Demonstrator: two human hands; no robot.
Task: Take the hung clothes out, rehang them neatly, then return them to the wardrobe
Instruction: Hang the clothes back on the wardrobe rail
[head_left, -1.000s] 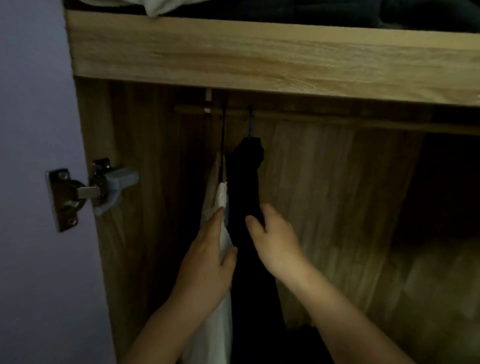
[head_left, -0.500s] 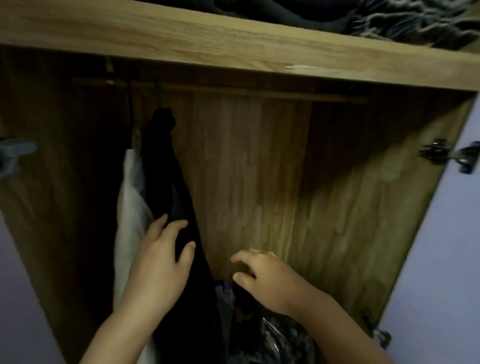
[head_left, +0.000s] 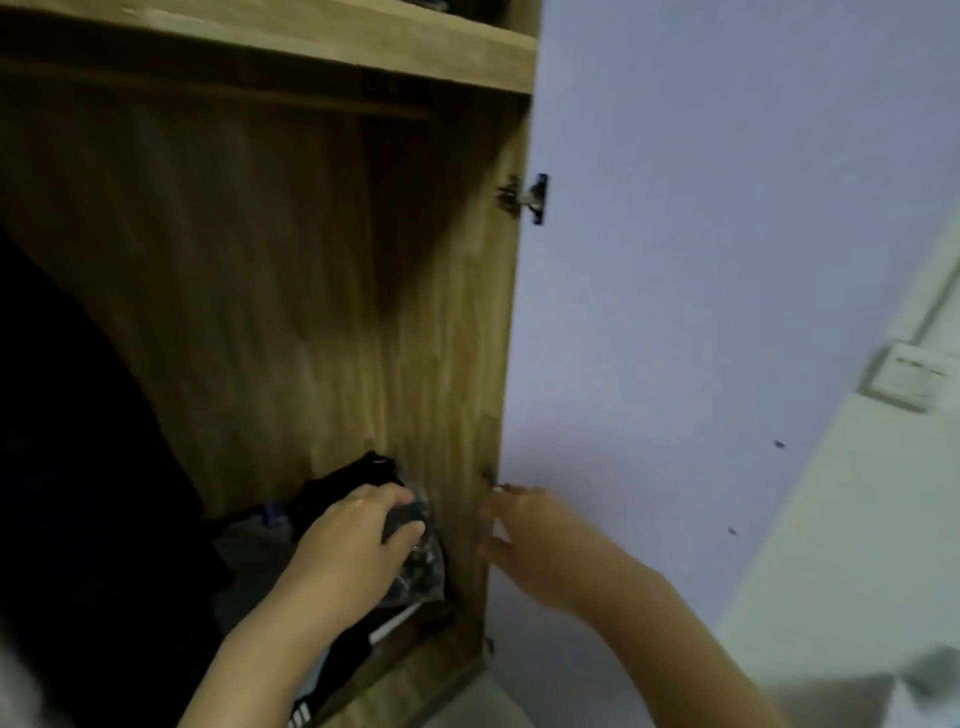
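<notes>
A black hung garment (head_left: 78, 457) fills the left of the open wardrobe (head_left: 457, 332), with a sliver of a white garment (head_left: 15, 691) at the bottom left corner. The hanging rail (head_left: 311, 101) runs under the top shelf, bare in this stretch. My left hand (head_left: 353, 551) reaches low into the wardrobe, fingers and thumb loosely spread over a pile of dark clothes and a clear plastic bag (head_left: 421, 566); whether it touches the pile is unclear. My right hand (head_left: 530, 545), blurred, has its fingers at the front edge of the wardrobe's right side panel.
The purple door (head_left: 701, 270) stands open to the right on a metal hinge (head_left: 525, 197). Beyond it is a pale wall with a switch plate (head_left: 909, 382). A wooden shelf (head_left: 311, 47) caps the hanging space.
The view has swung right and down. Both hands have left the hung garments: the left dropped to the pile on the wardrobe floor, and the right moved to the right side panel.
</notes>
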